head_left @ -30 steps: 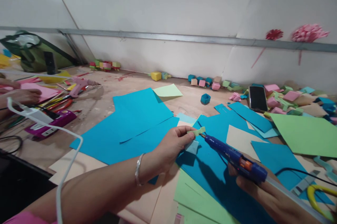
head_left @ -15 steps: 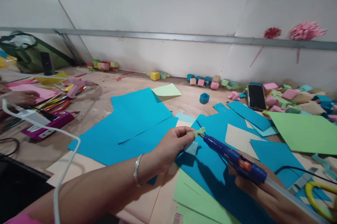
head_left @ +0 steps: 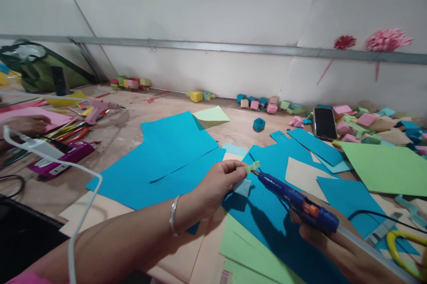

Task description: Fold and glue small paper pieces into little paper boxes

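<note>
My left hand [head_left: 218, 184] pinches a green paper strip [head_left: 255, 165] between thumb and fingers, its long axis running left to right, free end slightly raised. My right hand [head_left: 330, 246] grips a blue glue gun [head_left: 282, 189], pointing away and leftward, tip at the strip, above blue paper [head_left: 271, 157]. Beyond sits a small blue box [head_left: 259, 125].

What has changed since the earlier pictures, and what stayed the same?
The view has turned slightly right; nothing was visibly taken up or let go. The left hand still pinches the green strip; the right hand still holds the blue glue gun, its tip at the strip.
</note>
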A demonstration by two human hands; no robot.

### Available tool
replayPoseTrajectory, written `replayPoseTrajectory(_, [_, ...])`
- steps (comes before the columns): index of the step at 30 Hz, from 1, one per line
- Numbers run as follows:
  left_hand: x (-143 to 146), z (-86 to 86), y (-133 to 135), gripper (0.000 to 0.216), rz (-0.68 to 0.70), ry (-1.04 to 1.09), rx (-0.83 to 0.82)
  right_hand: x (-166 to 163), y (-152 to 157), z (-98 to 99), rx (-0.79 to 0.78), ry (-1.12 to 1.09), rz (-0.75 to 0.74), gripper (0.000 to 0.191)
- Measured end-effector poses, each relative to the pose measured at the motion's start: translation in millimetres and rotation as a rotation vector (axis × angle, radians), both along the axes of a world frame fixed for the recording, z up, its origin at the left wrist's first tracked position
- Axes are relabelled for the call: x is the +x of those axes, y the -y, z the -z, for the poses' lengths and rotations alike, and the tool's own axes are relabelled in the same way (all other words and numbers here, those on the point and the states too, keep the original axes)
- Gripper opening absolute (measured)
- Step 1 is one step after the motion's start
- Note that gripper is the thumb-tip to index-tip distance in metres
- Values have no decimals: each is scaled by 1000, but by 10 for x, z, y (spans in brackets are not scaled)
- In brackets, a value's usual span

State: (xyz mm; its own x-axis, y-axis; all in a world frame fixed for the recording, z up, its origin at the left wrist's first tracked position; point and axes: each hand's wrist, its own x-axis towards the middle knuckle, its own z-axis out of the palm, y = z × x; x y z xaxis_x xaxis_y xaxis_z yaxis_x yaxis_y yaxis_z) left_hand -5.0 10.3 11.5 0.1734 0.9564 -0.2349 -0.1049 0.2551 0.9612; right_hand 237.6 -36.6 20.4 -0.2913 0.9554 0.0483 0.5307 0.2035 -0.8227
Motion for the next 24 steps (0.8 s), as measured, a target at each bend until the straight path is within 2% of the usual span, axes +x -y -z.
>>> replayPoseTrajectory(11, [3, -8, -4, 28, -34, 45, 13, 66, -7, 46, -15, -14, -49, 17])
replayPoseTrajectory(19, [1, -5, 9, 30, 7, 34, -10, 92, -26, 54, -37, -26, -85, 14])
replayPoseTrajectory(24, [-1, 8, 6, 32, 1, 49, 8, 113, -35, 95, 10, 7, -89, 14])
